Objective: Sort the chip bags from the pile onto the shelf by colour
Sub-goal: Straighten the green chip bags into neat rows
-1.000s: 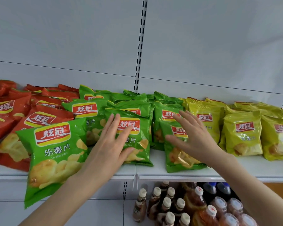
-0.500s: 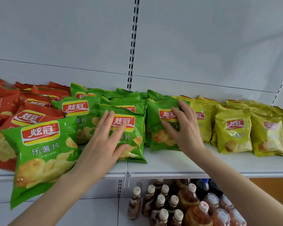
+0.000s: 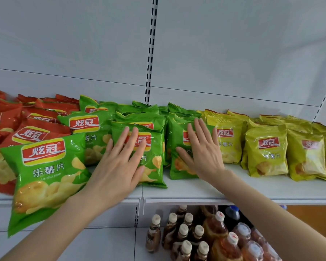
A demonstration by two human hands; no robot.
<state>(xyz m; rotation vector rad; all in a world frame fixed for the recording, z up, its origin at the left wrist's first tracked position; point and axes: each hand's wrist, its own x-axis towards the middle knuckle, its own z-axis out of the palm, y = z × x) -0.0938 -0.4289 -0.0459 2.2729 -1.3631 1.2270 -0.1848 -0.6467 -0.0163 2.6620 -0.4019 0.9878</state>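
Nearest, the left hand (image 3: 119, 166) lies flat, fingers straight, on the middle green bag (image 3: 154, 157) (gripping nothing). The right hand (image 3: 201, 153), equally flat, has pushed the end green bag (image 3: 174, 136) back from the shelf (image 3: 243, 189) edge against the green row, so the greens look nearly sorted beside the yellow bags (image 3: 266, 151).

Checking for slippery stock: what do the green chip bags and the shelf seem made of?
The green chip bags look like glossy plastic film: glare streaks, crinkled seams. The shelf looks like smooth white painted metal, probably; slotted uprights behind hint at steel racking.
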